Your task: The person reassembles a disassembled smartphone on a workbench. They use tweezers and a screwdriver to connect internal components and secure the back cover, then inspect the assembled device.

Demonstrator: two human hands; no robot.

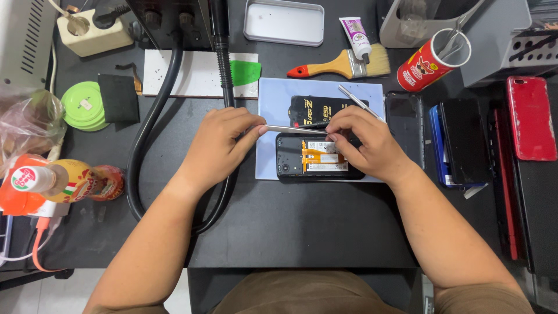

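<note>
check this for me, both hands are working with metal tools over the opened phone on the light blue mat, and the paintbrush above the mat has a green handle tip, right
Nearly. The head view shows the paintbrush has a red handle tip, not green. The rest stands: the left hand and right hand hold metal tools over the opened phone on the light blue mat.

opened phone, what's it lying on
The opened phone lies on a pale blue mat atop the black table. The right hand covers its right end; what's directly beneath cannot be seen.
</note>
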